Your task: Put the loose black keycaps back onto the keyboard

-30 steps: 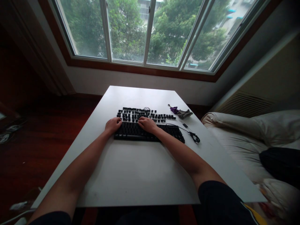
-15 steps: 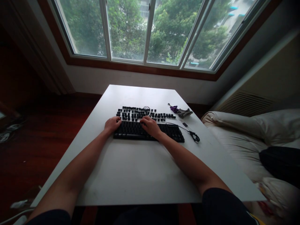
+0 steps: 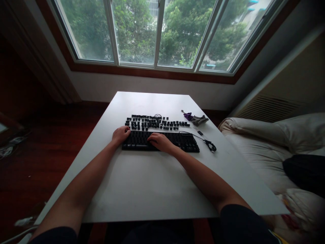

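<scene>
A black keyboard [image 3: 184, 142] lies across the white table [image 3: 152, 184]. Behind it, several loose black keycaps [image 3: 157, 122] are spread in rows. My left hand [image 3: 120, 134] is curled on the keyboard's left end and holds it. My right hand [image 3: 159, 141] lies on the middle of the keyboard, fingers bent down onto the keys. Whether anything is under those fingers is hidden.
A purple tool [image 3: 188, 117] and a grey bundle [image 3: 200, 120] lie at the table's back right. The keyboard's black cable [image 3: 209, 146] coils to the right. A bed with pale pillows [image 3: 266, 145] adjoins the right edge. A window is behind, and dark wooden floor is on the left.
My right hand has drawn back from the row of loose keycaps and come down onto the middle of the keyboard, a little to the left. My left hand has stayed put.
</scene>
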Available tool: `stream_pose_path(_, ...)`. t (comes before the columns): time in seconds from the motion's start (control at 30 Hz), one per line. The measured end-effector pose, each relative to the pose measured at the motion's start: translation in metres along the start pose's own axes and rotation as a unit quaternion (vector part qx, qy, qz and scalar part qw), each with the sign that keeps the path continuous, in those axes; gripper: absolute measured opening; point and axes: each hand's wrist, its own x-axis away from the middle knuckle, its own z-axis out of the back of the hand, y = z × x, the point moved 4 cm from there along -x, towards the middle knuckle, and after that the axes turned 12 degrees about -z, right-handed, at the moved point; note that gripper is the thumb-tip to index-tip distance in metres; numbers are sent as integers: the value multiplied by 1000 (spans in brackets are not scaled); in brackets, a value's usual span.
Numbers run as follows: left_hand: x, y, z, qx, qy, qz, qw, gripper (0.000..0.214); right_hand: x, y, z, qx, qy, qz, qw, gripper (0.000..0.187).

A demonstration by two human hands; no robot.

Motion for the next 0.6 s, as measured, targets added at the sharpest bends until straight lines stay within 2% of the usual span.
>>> stream_pose_path(0.2,0,-2,-2,2,6,-10,1000,27,0,-1,-1,1,-26,4,1000,22)
stream_pose_path(0.37,0,-1,0,2,3,-7,1000,27,0,-7,-2,15,-22,1,1000,25)
stream_pose_path(0.6,0,1,0,-4,1,-4,1000,26,1,-10,-5,44,-18,10,999,13)
